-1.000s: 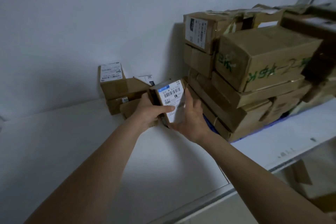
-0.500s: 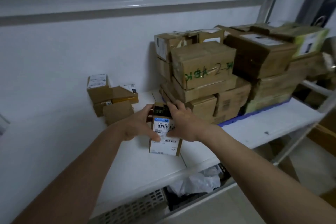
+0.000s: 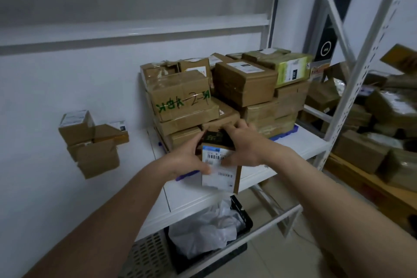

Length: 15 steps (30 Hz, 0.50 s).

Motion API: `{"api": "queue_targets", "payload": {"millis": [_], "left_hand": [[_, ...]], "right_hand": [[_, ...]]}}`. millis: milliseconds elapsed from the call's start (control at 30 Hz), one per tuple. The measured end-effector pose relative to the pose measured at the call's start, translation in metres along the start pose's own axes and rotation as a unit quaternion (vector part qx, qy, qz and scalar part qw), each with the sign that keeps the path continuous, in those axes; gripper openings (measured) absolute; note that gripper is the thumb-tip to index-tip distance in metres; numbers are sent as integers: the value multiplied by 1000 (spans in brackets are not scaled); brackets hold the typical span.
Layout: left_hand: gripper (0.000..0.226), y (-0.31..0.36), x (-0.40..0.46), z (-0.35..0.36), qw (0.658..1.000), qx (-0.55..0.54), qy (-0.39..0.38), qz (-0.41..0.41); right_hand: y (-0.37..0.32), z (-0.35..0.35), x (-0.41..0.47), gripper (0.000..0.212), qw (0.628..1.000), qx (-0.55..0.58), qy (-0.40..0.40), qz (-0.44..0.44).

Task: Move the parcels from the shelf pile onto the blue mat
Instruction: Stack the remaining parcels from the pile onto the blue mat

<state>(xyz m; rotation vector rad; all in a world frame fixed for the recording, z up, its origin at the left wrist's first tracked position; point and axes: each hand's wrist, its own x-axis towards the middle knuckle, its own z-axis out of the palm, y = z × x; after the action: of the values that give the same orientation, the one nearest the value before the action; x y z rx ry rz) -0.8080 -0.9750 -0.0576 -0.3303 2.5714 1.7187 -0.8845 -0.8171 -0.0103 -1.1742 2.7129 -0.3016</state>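
Quick count: two hands, left hand (image 3: 185, 160) and right hand (image 3: 244, 146), both gripping one small parcel (image 3: 220, 169) with a white label. One small pile (image 3: 92, 140) by the wall, about four or five boxes, hard to split apart. One big stack (image 3: 225, 97) on one blue mat (image 3: 285, 134), at least a dozen boxes showing, back ones hidden. One black crate (image 3: 244, 221) below with one white plastic bag (image 3: 207, 230). More boxes (image 3: 372, 124) off right, too blurry to count
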Motion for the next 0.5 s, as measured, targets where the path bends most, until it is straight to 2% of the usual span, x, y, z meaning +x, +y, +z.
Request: {"api": "queue_targets", "payload": {"millis": [67, 133, 200, 267, 333, 400, 500], "left_hand": [[93, 20, 12, 8, 998, 17, 47, 43], [85, 42, 22, 13, 984, 54, 139, 97], [74, 64, 30, 12, 946, 138, 240, 167], [65, 81, 37, 3, 899, 233, 306, 210], [59, 92, 51, -12, 857, 312, 347, 219], [59, 100, 68, -27, 832, 368, 365, 199], [55, 109, 90, -45, 841, 391, 348, 139]], "right_hand": [[13, -19, -1, 85, 999, 9, 39, 16], [24, -38, 1, 79, 996, 12, 80, 30], [32, -56, 6, 75, 991, 11, 126, 37], [38, -73, 15, 74, 984, 7, 174, 42], [39, -88, 28, 74, 975, 6, 219, 46], [37, -100, 42, 74, 963, 4, 267, 41], [33, -114, 68, 72, 942, -7, 335, 27]]}}
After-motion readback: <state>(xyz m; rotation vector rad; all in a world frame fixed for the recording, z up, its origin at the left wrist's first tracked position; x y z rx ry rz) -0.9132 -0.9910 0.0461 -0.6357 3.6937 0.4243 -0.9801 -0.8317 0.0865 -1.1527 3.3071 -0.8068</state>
